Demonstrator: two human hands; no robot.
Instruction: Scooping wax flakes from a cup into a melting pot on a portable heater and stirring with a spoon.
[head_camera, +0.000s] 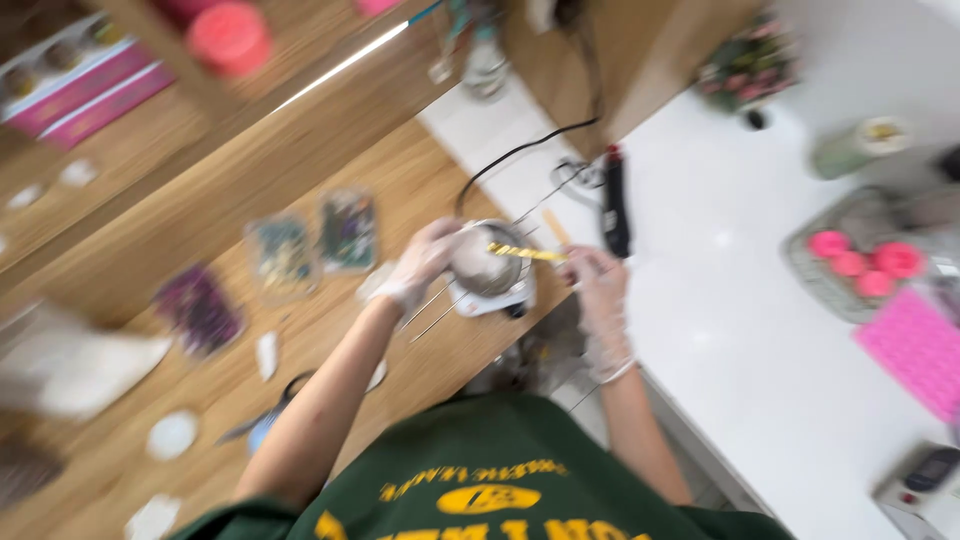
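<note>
Your right hand (597, 272) pinches the yellow stick (527, 252) by one end; it lies crosswise over the metal pot (485, 265), toward your left hand (425, 262) (cupped on the pot's side).

We see a grey pot (485, 265) with a yellow stick (525, 252) mid-frame, pink balls (865, 262) right, green shirt (500, 480) with yellow print at bottom.

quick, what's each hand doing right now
Left hand: gloved, against the side of the small metal pot; grip too blurred to tell.
Right hand: gloved, closed on the yellow stick.
</note>
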